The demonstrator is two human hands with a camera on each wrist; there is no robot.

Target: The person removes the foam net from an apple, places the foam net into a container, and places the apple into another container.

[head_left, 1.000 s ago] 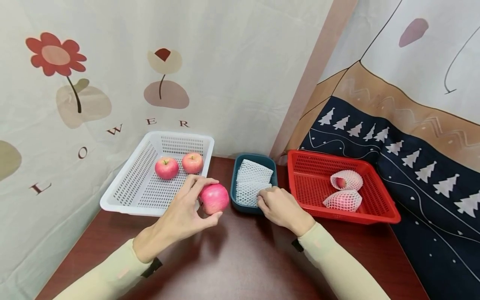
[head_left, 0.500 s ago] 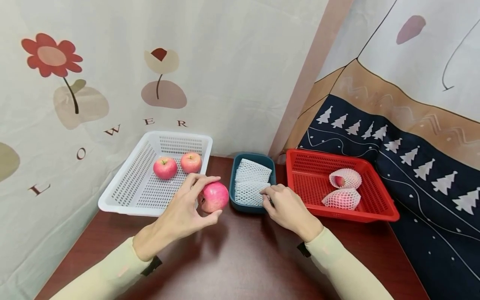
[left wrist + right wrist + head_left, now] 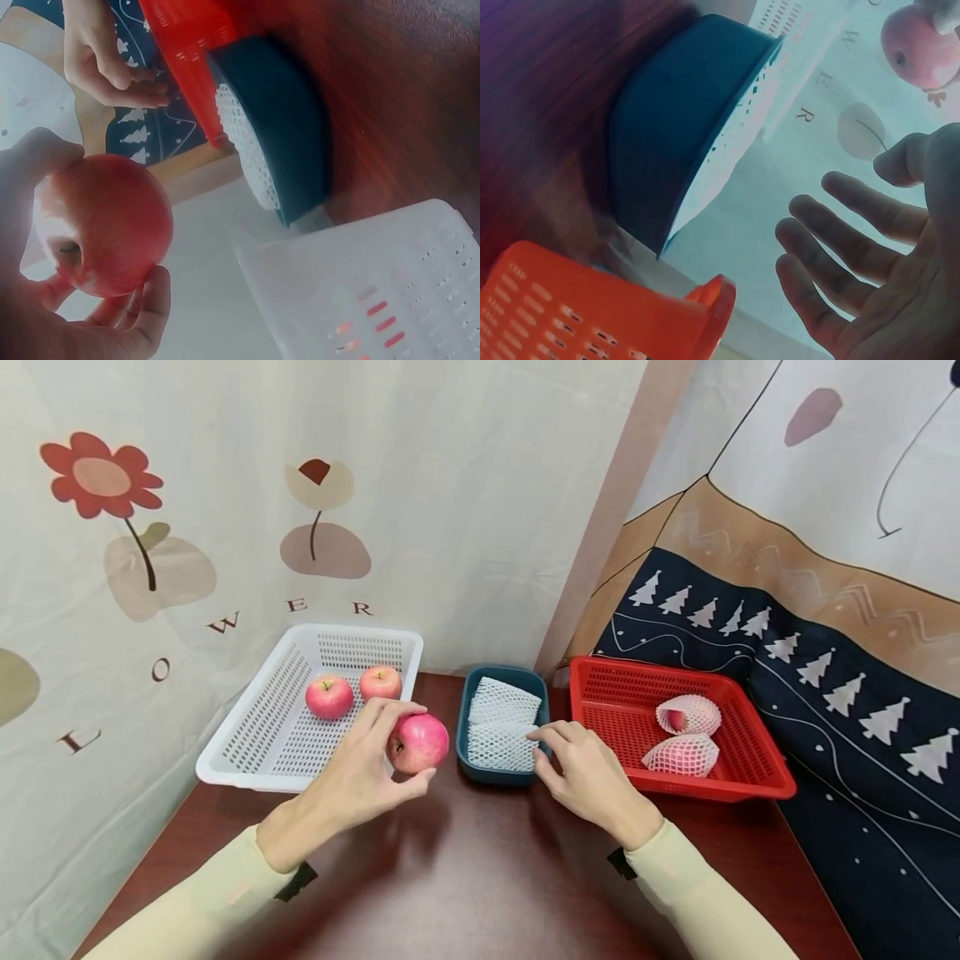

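My left hand (image 3: 360,768) grips a pinkish-red apple (image 3: 420,744) between thumb and fingers, above the table in front of the white basket. In the left wrist view the apple (image 3: 106,225) shows its hollow end. My right hand (image 3: 592,777) is at the right rim of a small dark teal bin (image 3: 501,777), fingers parted and slightly bent, holding nothing. White foam net sleeves (image 3: 504,718) lie stacked inside that bin. From the right wrist, the fingers (image 3: 855,247) appear spread beside the bin (image 3: 682,97).
A white perforated basket (image 3: 247,727) at left holds two apples (image 3: 328,697). In the red basket (image 3: 611,710) at right lie two apples in foam nets (image 3: 682,755). Printed curtains (image 3: 465,527) hang behind the dark reddish wooden table (image 3: 480,877).
My right hand has drawn back to the right from the foam nets, and its fingers have spread. My left hand, still holding the apple, has shifted slightly left and up.
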